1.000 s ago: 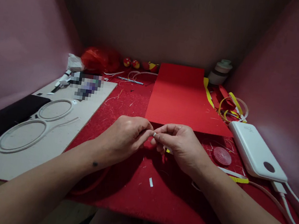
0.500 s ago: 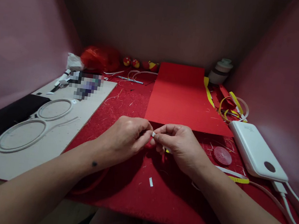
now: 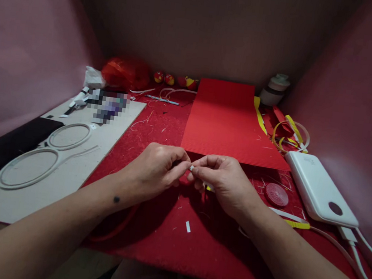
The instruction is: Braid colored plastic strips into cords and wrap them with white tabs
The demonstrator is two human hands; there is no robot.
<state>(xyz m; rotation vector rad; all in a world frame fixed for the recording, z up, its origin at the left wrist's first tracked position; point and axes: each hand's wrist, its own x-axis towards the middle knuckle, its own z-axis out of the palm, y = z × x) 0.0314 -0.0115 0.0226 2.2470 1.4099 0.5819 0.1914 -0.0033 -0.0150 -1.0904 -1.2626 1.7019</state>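
My left hand [image 3: 160,168] and my right hand [image 3: 220,176] meet fingertip to fingertip over the red cloth [image 3: 160,232]. Between their pinched thumbs and index fingers shows the end of a small white strip [image 3: 191,168]; most of it is covered by the fingers. A bit of yellow [image 3: 210,188] peeks out beneath my right palm, too hidden to name. Below the hands, a short white paper piece [image 3: 188,226] lies flat on the cloth. Just beyond my knuckles is the near edge of a red corrugated sheet [image 3: 224,131].
A white power bank [image 3: 319,189] with plugged-in cables stands at right, beside a pinkish coiled disc [image 3: 276,195]. Yellow and white strips [image 3: 292,135] curl behind it. At left, a pale board [image 3: 75,175] bears two white rings [image 3: 29,169] and a black case [image 3: 6,148]. A jar [image 3: 275,89] stands at back right.
Almost nothing differs. Both hands keep their pinch in the same place, with a little less of the white strip showing between the fingertips. The view has shifted very slightly.
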